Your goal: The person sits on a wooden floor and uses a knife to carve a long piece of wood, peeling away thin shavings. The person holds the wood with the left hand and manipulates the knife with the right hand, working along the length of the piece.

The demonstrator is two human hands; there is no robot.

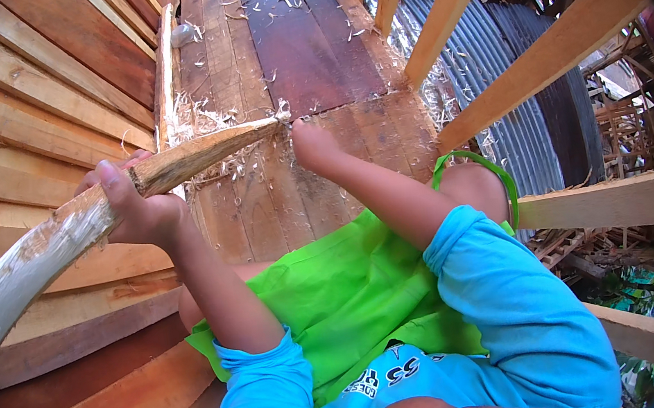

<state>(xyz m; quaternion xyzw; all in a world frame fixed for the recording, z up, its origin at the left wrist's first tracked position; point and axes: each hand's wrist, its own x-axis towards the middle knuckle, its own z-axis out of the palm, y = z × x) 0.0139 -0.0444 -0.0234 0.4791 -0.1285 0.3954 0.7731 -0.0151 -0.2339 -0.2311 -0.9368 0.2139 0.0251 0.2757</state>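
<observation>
A long curved piece of wood slants across in front of me, thick and pale at the lower left and narrowing to a tip with frayed shavings near the middle. My left hand is wrapped round its middle part, thumb on top. Just beside the narrow tip, my right hand is closed; what it holds, if anything, is hidden by its fingers. Bright green cloth covers my lap beneath both forearms.
Curled wood shavings lie scattered over the plank floor. A plank wall rises close on the left. Wooden rail posts stand along the right, with corrugated metal sheets beyond them. A small clear plastic-looking object lies farther off.
</observation>
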